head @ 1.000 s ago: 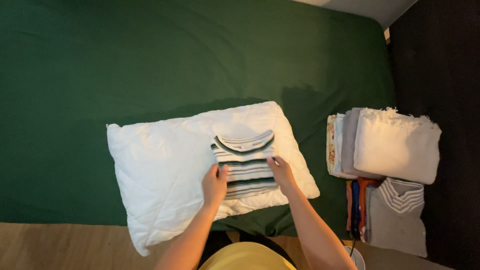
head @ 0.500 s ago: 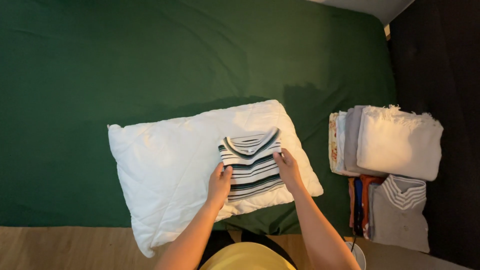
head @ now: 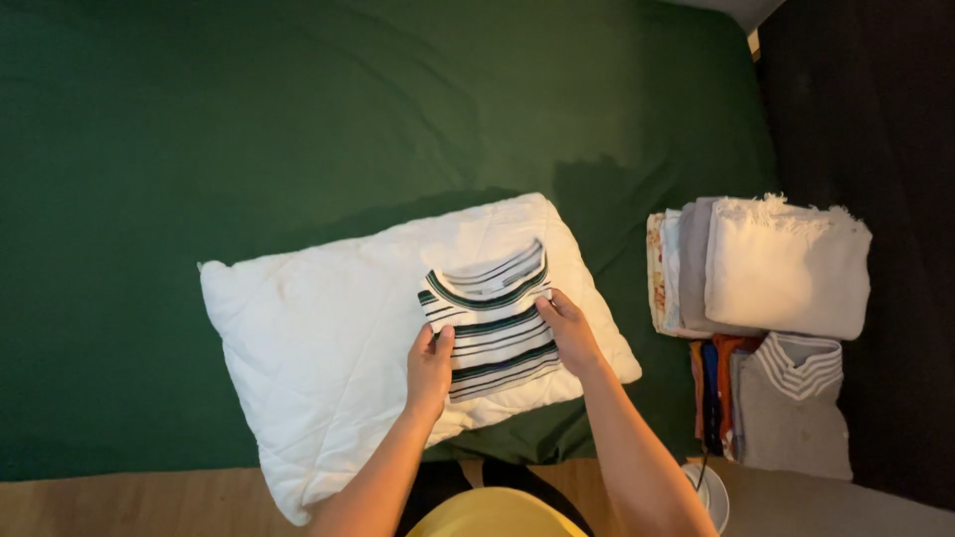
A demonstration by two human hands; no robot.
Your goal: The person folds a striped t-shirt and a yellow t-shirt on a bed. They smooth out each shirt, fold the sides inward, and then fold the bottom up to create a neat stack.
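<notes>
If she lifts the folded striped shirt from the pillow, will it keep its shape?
Probably not: the striped shirt is soft cloth, so it would likely sag and unfold unless both hands support it. It looks light, barely denting the white pillow.

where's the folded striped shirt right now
In the head view, the folded striped shirt lies on the right half of the white pillow on the green bed, between the left hand and right hand.

A dark green sheet (head: pixel 249 149) covers the bed beside dim, dark flooring (head: pixel 895 99).
</notes>
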